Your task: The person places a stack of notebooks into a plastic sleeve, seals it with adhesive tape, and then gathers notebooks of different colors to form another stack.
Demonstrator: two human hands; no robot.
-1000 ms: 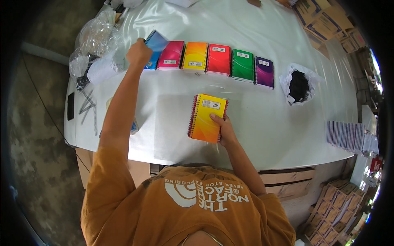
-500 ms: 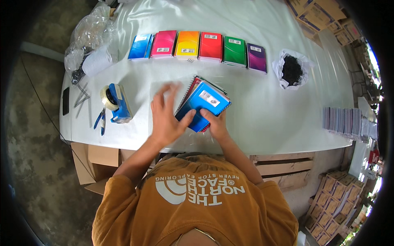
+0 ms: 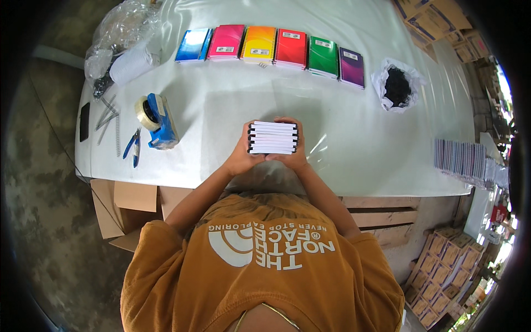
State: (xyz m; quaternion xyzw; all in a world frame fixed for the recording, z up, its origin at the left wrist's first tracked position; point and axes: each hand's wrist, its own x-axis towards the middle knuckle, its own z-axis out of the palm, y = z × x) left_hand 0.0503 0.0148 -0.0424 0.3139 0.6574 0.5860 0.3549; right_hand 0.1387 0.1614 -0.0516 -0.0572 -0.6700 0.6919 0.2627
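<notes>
Between both hands stands a small stack of spiral notebooks [image 3: 272, 138], turned so that white page edges face up and black binding shows at both sides. My left hand [image 3: 242, 157] is wrapped round its left side, and my right hand [image 3: 297, 156] clasps the right. The covers are hidden from above. Under and beyond the hands lies a clear plastic sheet or bag [image 3: 227, 105]. Farther off is a row of notebook piles: blue [image 3: 193, 45], pink [image 3: 225, 42], yellow [image 3: 259, 44], red [image 3: 290, 48], green [image 3: 323, 57] and purple [image 3: 352, 67].
At left are a blue tape dispenser [image 3: 162, 124], pliers [image 3: 133, 146], loose wire spirals [image 3: 108, 119], a dark phone-like slab [image 3: 84, 122] and a plastic-wrapped white roll [image 3: 133, 66]. To the right are a white bag of black material [image 3: 397, 87] and a notebook row [image 3: 462, 160].
The notebooks had a blue cover facing up; now they are tipped on edge with pages upward. My left hand, blurred and partly raised before, has closed on the stack's left side.
</notes>
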